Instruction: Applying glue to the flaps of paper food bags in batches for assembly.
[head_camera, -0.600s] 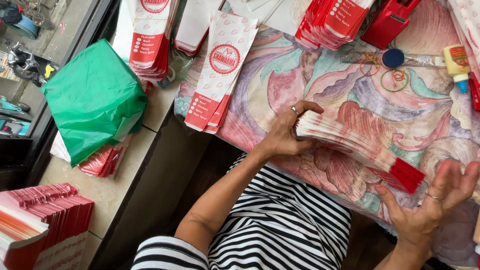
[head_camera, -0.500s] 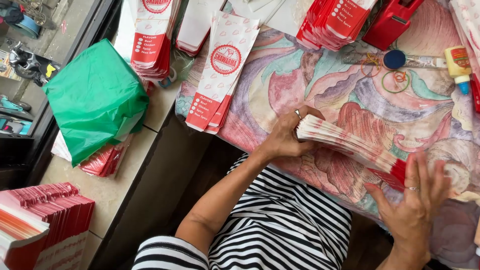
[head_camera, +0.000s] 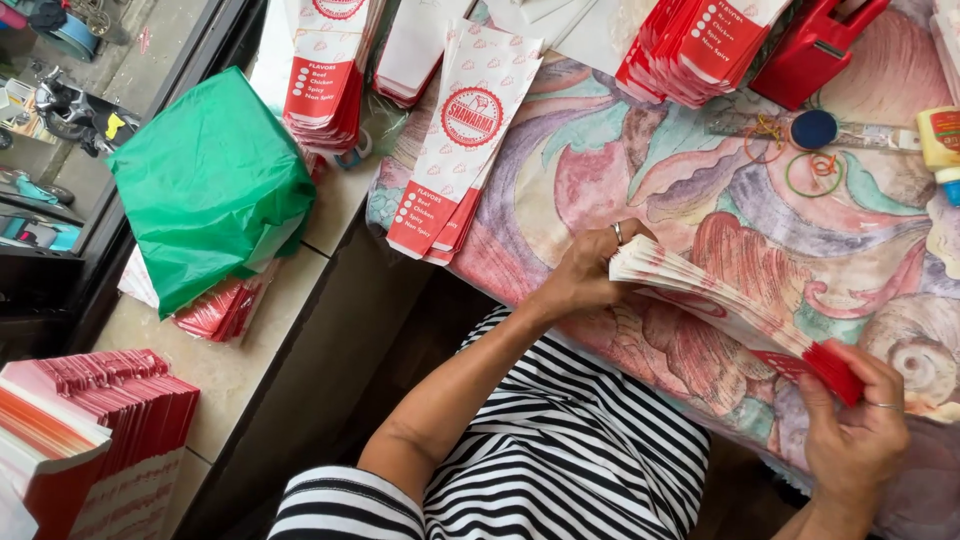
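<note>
Squaring up a fanned stack of paper sleeves (head_camera: 725, 305) on the desk (head_camera: 600, 190), below the rubber bands (head_camera: 812, 172): left hand (head_camera: 585, 272) closed on its white end, right hand (head_camera: 855, 425) pinching its red end; next, probably tapping edges flush

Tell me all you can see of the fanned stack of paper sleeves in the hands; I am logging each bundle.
The fanned stack of paper sleeves is a thick bundle of flat, narrow, white paper sleeves with red ends. It lies slanted just above the patterned tablecloth, edges spread like a fan. The left hand grips its white end and the right hand pinches its red end.
</note>
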